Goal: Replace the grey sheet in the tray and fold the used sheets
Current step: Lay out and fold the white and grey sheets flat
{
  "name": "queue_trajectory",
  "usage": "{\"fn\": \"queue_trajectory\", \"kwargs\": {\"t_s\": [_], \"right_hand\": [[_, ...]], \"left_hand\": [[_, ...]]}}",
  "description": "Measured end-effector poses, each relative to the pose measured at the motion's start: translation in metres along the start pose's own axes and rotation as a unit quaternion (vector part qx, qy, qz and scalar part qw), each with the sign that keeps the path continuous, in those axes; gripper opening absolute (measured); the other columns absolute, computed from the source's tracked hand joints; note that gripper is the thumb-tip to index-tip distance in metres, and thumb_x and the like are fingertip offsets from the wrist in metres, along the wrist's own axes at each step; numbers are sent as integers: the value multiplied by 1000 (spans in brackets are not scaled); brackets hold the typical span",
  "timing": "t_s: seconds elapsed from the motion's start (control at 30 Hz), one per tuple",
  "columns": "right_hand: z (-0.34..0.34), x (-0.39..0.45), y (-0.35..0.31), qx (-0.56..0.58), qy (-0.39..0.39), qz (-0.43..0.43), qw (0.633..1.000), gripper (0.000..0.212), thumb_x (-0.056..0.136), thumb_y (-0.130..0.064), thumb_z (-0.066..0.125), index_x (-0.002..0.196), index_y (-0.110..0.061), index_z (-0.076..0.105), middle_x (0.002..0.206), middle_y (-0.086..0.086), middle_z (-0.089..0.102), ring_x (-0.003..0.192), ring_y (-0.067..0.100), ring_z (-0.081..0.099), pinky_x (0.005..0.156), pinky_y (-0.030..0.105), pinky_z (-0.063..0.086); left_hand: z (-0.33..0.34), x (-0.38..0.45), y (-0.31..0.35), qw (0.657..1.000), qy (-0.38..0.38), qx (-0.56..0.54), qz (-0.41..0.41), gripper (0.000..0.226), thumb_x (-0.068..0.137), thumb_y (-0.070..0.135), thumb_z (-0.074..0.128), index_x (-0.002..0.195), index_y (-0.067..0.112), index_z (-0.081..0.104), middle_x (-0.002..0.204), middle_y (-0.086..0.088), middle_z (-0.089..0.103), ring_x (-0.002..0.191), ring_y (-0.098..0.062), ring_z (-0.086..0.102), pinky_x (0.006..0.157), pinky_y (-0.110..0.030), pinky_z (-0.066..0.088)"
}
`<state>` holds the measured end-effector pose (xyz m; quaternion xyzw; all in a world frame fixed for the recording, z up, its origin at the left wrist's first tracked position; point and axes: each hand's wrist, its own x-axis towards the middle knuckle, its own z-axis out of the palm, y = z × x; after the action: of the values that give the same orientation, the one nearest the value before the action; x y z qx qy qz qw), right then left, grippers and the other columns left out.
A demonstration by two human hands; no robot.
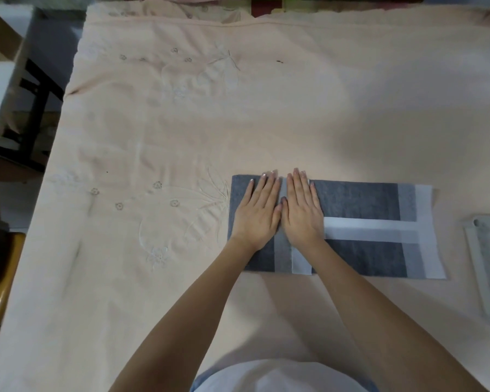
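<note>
The folded grey sheet (pixel 359 202) lies flat on the peach cloth (pixel 238 108) covering the desk. My left hand (pixel 256 212) and right hand (pixel 303 210) press it, fingers straight, side by side. The tray (pixel 475 267) sits at the right edge.

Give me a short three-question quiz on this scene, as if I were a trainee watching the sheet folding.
1. True or false: both hands lie flat, fingers straight, on the grey sheet.
2. Where is the tray? A) at the right edge of the view B) under the hands C) on the chair
3. What covers the table under the sheet?

Key:
1. True: the left hand and right hand press side by side on it.
2. A
3. A pale peach embroidered cloth.
</note>
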<state>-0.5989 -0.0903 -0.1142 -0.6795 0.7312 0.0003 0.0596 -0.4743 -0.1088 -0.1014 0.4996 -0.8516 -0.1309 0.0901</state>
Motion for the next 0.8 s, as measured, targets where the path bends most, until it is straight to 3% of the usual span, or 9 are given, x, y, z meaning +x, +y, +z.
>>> {"fn": "queue_trajectory", "kwargs": {"t_s": [0.07,0.2,0.3,0.43,0.6,0.8], "right_hand": [[2,0,1,-9,2,-2,1000,61,95,-32,-3,149,-4,0,159,11,-2,147,22,-4,120,36,-4],[1,0,1,30,14,-3,999,55,102,-26,22,149,-3,7,159,11,5,147,21,2,121,37,2],[-1,-1,0,37,14,-2,999,56,100,-26,21,149,-3,10,159,11,7,147,21,3,121,38,3],[-2,-2,1,38,7,-3,999,56,101,-26,26,150,-4,8,159,10,5,147,20,1,121,37,1],[-2,-1,1,35,3,-1,999,57,101,-27,25,150,-4,7,159,9,4,147,20,-1,121,37,1],[-1,-1,1,26,-3,1,1000,57,101,-28,22,150,-6,3,160,8,0,147,18,-4,120,36,-2]], "left_hand": [[4,9,0,1000,-15,-7,-5,52,103,30,26,147,4,24,155,-12,20,145,-22,14,120,-37,5],[7,6,-23,999,-19,9,-38,56,102,34,24,150,7,14,158,-8,11,146,-19,4,119,-32,-3],[1,-5,-46,995,0,20,-99,58,100,37,12,150,6,14,158,-9,12,146,-19,4,119,-34,-3],[-5,-18,-62,994,-2,31,-106,62,97,39,4,150,7,13,158,-6,11,145,-15,0,120,-34,-2],[-6,-47,-58,994,6,21,-105,59,99,35,13,149,4,16,157,-8,15,145,-20,6,120,-37,4],[1,-100,-42,999,-7,30,-27,54,100,31,22,145,1,29,154,-13,25,143,-26,23,115,-42,20]]}}
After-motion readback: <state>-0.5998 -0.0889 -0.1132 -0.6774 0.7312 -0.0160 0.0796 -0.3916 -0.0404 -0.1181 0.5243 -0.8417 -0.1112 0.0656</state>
